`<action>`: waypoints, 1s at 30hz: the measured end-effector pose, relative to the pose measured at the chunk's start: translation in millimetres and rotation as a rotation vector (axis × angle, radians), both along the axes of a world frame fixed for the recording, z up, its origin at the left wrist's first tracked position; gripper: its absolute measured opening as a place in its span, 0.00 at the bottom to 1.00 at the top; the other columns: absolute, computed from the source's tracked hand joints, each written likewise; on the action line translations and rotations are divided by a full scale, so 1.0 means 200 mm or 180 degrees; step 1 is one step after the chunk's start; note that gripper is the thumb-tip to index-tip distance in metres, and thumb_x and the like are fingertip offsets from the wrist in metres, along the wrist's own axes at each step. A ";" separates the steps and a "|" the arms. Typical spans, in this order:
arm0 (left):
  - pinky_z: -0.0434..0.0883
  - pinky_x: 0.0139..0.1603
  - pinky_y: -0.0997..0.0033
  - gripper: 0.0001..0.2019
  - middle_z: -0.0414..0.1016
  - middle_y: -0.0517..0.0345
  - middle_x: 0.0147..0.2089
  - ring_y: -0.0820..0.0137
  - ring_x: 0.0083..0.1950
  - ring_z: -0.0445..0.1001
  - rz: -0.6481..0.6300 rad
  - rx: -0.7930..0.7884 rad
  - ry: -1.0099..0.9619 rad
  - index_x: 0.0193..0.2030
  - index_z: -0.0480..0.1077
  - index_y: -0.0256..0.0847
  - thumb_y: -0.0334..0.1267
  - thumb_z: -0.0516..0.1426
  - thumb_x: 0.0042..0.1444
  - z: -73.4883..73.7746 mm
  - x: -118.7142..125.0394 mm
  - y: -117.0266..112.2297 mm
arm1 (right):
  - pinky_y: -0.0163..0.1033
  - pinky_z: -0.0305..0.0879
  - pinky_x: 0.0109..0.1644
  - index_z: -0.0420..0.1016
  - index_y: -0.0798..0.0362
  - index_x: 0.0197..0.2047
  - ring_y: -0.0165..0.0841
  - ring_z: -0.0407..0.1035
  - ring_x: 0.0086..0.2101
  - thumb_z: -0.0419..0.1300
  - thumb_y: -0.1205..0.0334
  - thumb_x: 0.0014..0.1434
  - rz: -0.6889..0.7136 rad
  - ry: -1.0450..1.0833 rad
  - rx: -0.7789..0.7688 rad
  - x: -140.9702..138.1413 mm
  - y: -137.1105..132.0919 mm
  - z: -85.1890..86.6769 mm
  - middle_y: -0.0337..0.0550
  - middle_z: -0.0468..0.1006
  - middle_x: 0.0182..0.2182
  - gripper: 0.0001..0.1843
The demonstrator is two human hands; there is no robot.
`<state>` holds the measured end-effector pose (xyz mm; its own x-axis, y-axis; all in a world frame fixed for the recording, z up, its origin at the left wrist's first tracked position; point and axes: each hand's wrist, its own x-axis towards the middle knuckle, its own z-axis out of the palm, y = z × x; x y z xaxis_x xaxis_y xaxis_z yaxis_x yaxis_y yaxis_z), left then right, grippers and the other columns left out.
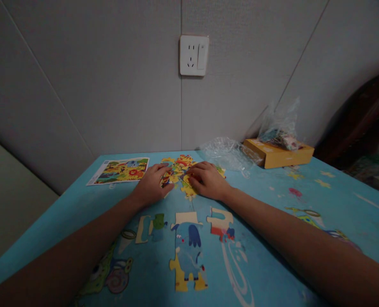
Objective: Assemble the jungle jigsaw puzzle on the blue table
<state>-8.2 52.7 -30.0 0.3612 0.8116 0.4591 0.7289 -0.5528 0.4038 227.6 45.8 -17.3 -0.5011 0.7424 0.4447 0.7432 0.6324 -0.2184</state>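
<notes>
A heap of colourful jigsaw pieces [183, 162] lies near the back of the table, between my two hands. My left hand [152, 183] rests at the heap's left side, fingers apart and touching pieces. From the right, my right hand [208, 181] lies over the heap with its fingers spread on the pieces; what is under them is hidden. Closer to me, joined pieces show a blue elephant [187, 251]. One loose puzzle piece [151, 228] lies to the elephant's left, another puzzle piece [221, 224] to its right.
A printed picture sheet [122, 170] lies at the back left. Crumpled clear plastic [229, 153] sits right of the heap. Beyond it, a yellow box [279, 155] carries a plastic bag [282, 128]. A wall with a socket [194, 55] stands behind the patterned blue tablecloth [266, 264].
</notes>
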 end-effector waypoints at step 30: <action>0.72 0.51 0.60 0.14 0.78 0.49 0.47 0.62 0.47 0.76 0.0644 0.0594 -0.1894 0.47 0.76 0.35 0.38 0.56 0.58 0.05 -0.06 0.02 | 0.47 0.61 0.53 0.79 0.55 0.49 0.42 0.68 0.46 0.55 0.62 0.61 -0.0225 0.0032 -0.0005 0.00 0.01 0.00 0.50 0.78 0.46 0.16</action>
